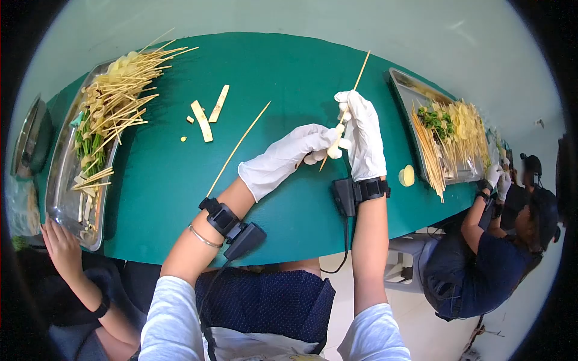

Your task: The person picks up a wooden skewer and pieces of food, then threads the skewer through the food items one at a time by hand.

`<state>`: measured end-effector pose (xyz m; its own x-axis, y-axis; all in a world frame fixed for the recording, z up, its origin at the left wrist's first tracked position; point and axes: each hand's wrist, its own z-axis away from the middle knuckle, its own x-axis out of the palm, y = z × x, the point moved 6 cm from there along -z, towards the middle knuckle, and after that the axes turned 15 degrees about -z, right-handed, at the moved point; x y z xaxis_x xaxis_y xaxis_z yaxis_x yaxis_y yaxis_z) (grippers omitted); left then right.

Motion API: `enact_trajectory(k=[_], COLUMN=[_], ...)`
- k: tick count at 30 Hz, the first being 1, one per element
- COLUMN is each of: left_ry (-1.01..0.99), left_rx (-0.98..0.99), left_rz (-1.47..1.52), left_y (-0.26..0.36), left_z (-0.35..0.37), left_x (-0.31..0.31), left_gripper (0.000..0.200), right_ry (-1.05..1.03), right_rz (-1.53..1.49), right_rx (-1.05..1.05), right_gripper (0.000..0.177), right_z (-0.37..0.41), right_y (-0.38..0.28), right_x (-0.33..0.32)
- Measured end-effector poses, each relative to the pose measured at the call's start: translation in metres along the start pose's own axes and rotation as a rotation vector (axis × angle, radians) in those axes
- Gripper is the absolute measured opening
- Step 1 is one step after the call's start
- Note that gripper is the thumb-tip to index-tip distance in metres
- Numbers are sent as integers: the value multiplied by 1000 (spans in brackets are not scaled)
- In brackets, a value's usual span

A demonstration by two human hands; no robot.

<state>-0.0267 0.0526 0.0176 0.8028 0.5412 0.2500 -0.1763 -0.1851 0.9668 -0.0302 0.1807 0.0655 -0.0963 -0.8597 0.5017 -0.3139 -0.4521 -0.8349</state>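
Note:
White gloves cover both of my hands. My left hand [289, 153] pinches a pale food piece [335, 150] on a thin wooden skewer [362, 71]. My right hand [363, 132] is closed round the same skewer, higher up, and its pointed end slants up and away past the fingers. The skewer's other end shows just below my left fingertips. A second skewer [241, 146] lies bare on the green table [289, 216], beside my left wrist. Further left lie two pale strips, one [201, 120] nearer and one [220, 103] behind, with two small bits.
A metal tray [95, 240] of filled skewers stands at left, near a metal bowl [33, 138] and another person's hand [62, 249]. At right are a second tray [403, 81] with skewers, a round yellowish piece [406, 175] and a seated person [487, 265].

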Motion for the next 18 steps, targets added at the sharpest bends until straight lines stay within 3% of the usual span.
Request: enact_trajectory(k=[11,18], left_ry=[160,-18], left_rx=[-18,0], left_rz=[-242,20], left_y=[-8,10], left_z=[-5,4], left_x=[-11,7], left_gripper=[27,35], right_ry=[-33,48], right_rz=[49,-32], right_rx=[-1,7], right_gripper=[25,23], right_z=[-4,4], right_y=[3,-3], right_x=[-3,4])
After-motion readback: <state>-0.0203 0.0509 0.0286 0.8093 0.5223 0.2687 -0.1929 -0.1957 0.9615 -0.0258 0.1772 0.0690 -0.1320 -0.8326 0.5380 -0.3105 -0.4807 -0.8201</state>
